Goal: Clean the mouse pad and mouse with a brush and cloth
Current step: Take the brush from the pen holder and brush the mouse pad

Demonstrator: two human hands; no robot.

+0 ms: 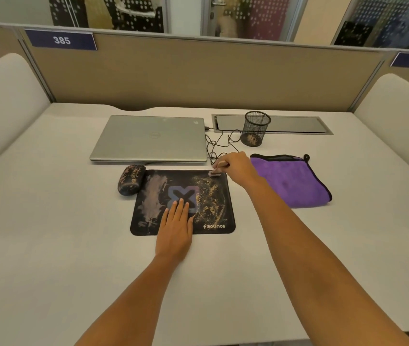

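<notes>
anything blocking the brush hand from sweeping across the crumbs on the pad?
Nothing visible on that side. The right hand holds the brush at the mouse pad's far right corner, with the crumbs directly below it. The left hand lies flat on the pad just left of the crumbs.

Both bare forearms are reaching up from the bottom of the frame toward its centre. The left hand (175, 229) is lying flat, palm down, fingers straight and together. The right hand (236, 168), higher and right of centre, is curling its fingers closed around a small brush (215, 173), wrist bent downward.
</notes>
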